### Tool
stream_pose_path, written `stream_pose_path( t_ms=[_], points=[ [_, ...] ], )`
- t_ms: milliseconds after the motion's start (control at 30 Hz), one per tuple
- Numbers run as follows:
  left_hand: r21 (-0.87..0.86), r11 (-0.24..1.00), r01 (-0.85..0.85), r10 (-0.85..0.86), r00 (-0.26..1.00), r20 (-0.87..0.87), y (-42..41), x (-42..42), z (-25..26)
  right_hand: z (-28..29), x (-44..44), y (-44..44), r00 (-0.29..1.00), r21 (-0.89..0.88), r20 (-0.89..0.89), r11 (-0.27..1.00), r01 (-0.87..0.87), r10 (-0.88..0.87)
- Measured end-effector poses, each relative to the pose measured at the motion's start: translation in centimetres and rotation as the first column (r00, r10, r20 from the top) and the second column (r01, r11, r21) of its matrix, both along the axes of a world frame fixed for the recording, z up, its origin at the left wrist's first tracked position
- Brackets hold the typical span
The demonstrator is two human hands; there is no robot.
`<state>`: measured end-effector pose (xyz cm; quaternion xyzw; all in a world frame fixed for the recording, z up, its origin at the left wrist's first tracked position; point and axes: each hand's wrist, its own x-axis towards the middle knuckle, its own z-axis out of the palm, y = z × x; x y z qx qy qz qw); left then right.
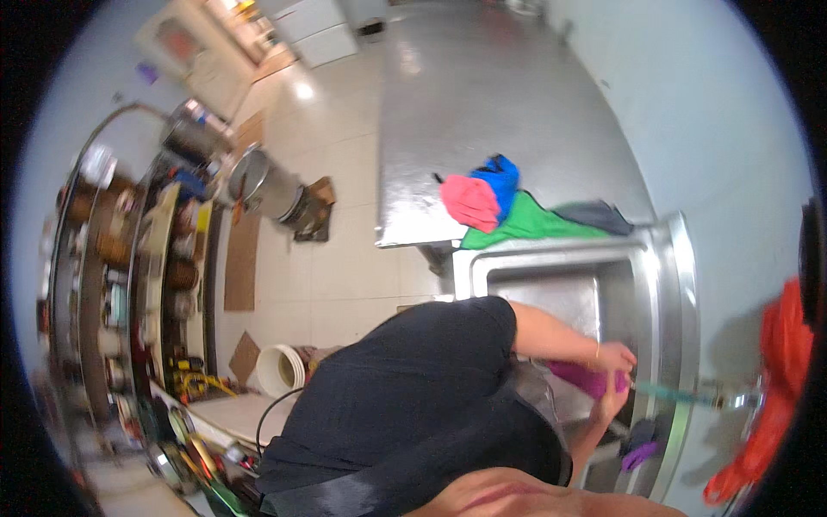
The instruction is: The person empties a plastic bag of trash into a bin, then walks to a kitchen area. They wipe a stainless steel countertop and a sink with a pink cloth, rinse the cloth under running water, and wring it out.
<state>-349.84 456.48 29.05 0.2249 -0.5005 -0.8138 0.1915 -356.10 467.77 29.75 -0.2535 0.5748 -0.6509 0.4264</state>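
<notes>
A magenta cloth (581,380) is bunched between my two hands over the stainless steel sink (549,287). My left hand (617,358), with a thin band at its wrist, closes on the cloth from above in the picture. From below, my right hand (610,397) grips the same cloth. The mouth of a teal hose (672,391), fitted to the metal faucet (740,399), points at my hands. Blur hides whether water runs. A dark cloth (639,430) and a purple cloth (639,457) lie at the sink's edge near my right forearm.
A steel counter (446,97) adjoins the sink. Pink (470,201), blue (501,178), green (536,223) and grey (594,214) cloths lie at its near end. A red plastic bag (782,362) hangs by the wall. Behind me are loaded shelves (148,258) and a white bucket (281,370).
</notes>
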Motion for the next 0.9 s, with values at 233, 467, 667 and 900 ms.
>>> stream_pose_path(
  t_ms=[233,467,667,900],
  points=[
    [-0.470,0.877,0.099,0.349,0.543,0.764,3.2,0.5,-3.9,-0.3,2.9,-2.1,0.976,-0.016,-0.012,0.976,0.216,-0.216],
    [0.017,0.995,0.099,-0.096,0.896,0.434,4.0,-1.6,-3.0,-7.1,0.0,-2.4,0.650,0.024,-0.708,0.911,0.411,-0.275],
    [0.183,0.980,0.076,-0.134,0.935,0.329,3.8,-1.7,-2.6,-7.1,-2.1,-1.1,0.768,0.231,-0.591,0.860,0.456,-0.248],
    [0.282,0.958,0.057,-0.138,0.950,0.278,4.2,-1.9,-2.4,-8.8,-6.2,1.8,0.972,0.348,-0.044,0.908,0.231,-0.231]
  ],
)
